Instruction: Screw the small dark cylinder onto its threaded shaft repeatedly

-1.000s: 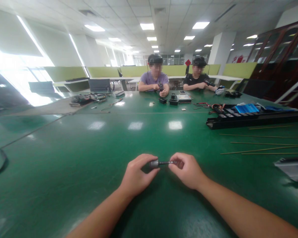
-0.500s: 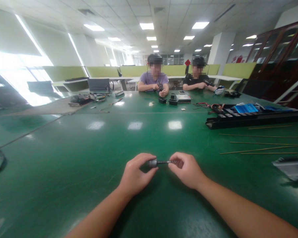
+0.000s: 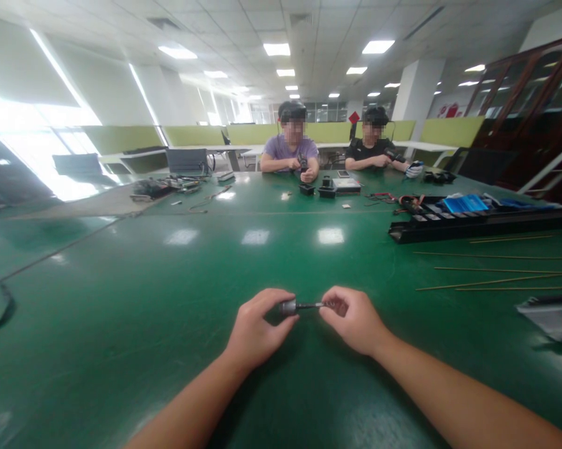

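Observation:
Over the green table (image 3: 178,318), my left hand (image 3: 257,327) pinches a grey metal cylinder (image 3: 289,307) between thumb and fingertips. A thin dark shaft (image 3: 309,305) runs out of the cylinder to the right, roughly level. My right hand (image 3: 353,321) is closed in a pinch around the shaft's far end, where a spiral-like part partly shows between the fingers. I cannot make out the exact kind of this piece. The back of the cylinder is partly covered by my left fingers.
Thin brass-coloured rods (image 3: 496,271) lie to the right, near a grey metal part (image 3: 549,318). Behind them is a long black tray (image 3: 477,227) with a blue packet (image 3: 465,204). Two people sit across the table. A black cable (image 3: 3,305) lies left.
My right hand has shifted very slightly to the right along the shaft. My left hand stays in place on the cylinder.

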Demonstrator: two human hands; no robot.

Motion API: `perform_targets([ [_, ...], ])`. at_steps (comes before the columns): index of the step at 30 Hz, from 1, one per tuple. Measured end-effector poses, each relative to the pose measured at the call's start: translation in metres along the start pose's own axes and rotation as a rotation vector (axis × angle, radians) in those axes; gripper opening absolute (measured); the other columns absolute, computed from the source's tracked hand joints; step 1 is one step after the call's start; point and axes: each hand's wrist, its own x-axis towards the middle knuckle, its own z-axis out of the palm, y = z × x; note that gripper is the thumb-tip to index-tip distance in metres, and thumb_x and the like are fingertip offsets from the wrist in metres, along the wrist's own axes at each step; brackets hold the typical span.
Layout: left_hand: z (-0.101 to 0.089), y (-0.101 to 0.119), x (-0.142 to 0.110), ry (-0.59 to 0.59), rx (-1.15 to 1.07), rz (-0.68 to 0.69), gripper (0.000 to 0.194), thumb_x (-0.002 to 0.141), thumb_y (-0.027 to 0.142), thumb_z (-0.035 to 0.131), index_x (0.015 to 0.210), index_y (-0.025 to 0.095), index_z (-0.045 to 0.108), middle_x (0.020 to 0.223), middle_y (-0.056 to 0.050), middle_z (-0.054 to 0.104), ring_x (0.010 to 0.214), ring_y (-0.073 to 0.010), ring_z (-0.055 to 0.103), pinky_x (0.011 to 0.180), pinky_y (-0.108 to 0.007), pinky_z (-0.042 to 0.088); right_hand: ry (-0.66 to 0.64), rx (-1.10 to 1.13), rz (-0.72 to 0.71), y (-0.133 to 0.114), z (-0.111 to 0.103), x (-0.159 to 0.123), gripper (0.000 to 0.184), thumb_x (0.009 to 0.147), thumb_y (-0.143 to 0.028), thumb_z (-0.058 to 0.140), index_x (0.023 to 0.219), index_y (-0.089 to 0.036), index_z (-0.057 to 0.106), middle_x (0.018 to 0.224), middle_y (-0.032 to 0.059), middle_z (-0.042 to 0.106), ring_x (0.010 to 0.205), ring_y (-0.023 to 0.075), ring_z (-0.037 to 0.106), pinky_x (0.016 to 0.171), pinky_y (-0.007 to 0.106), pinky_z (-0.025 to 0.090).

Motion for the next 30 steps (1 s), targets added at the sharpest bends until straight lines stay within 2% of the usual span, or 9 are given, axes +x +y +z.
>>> perform_targets([
  [8,-0.001,0.001,0.001,-0.004,0.013,-0.019,0.023,0.077,0.022,0.072,0.099,0.021,0.069,0.097,-0.005,0.071,0.088,-0.0202,0.066,0.083,-0.032,0.055,-0.001,0.015,0.014,-0.001,0.000,0.000,0.008,0.077,-0.024,0.063,0.077,-0.017,0.066,0.066,0.0004,0.062,0.058,0.0135,0.054,0.055,0.024,0.040],
  [12,-0.003,0.001,0.001,0.013,0.028,-0.088,0.023,0.076,0.027,0.074,0.097,0.021,0.069,0.094,-0.004,0.071,0.085,-0.0203,0.066,0.080,-0.032,0.054,0.012,0.095,0.050,0.004,0.001,0.003,0.011,0.078,-0.027,0.064,0.080,-0.016,0.066,0.068,0.0009,0.063,0.061,0.0143,0.056,0.057,0.024,0.042],
  [16,-0.003,-0.001,0.002,0.093,-0.001,-0.236,0.032,0.079,0.038,0.073,0.104,0.020,0.068,0.095,-0.004,0.071,0.085,-0.0211,0.066,0.083,-0.035,0.053,0.005,0.290,0.137,0.011,0.002,0.009,0.021,0.084,-0.036,0.059,0.081,-0.016,0.064,0.070,0.0016,0.064,0.058,0.0138,0.058,0.059,0.025,0.045],
  [20,-0.002,-0.005,0.006,0.161,-0.281,-0.471,0.055,0.084,0.046,0.067,0.128,0.015,0.058,0.103,-0.007,0.071,0.092,-0.0209,0.068,0.091,-0.035,0.053,0.002,0.345,0.149,0.015,0.002,0.014,0.029,0.088,-0.041,0.056,0.075,-0.016,0.061,0.066,0.0004,0.061,0.054,0.0123,0.056,0.057,0.025,0.044],
  [23,-0.005,-0.009,0.006,0.218,-0.498,-0.636,0.055,0.081,0.053,0.068,0.120,0.013,0.063,0.106,-0.009,0.071,0.091,-0.0207,0.069,0.088,-0.033,0.055,-0.006,0.326,0.138,0.015,0.003,0.014,0.028,0.088,-0.041,0.057,0.075,-0.016,0.061,0.066,0.0000,0.061,0.054,0.0120,0.056,0.058,0.024,0.045],
  [27,-0.028,-0.009,0.001,0.278,-0.651,-0.693,0.059,0.067,0.050,0.082,0.108,0.013,0.062,0.111,-0.012,0.070,0.101,-0.0230,0.067,0.093,-0.031,0.053,-0.011,0.312,0.144,0.013,0.004,0.013,0.026,0.087,-0.040,0.058,0.077,-0.016,0.061,0.066,-0.0001,0.062,0.054,0.0120,0.056,0.057,0.024,0.044],
  [30,-0.067,-0.005,-0.018,0.209,-0.469,-0.715,0.060,0.066,0.054,0.082,0.108,0.016,0.064,0.111,-0.011,0.070,0.107,-0.0272,0.066,0.102,-0.040,0.050,-0.013,0.310,0.136,0.011,0.005,0.013,0.025,0.087,-0.039,0.058,0.076,-0.017,0.061,0.065,-0.0003,0.061,0.055,0.0121,0.057,0.057,0.023,0.044],
])
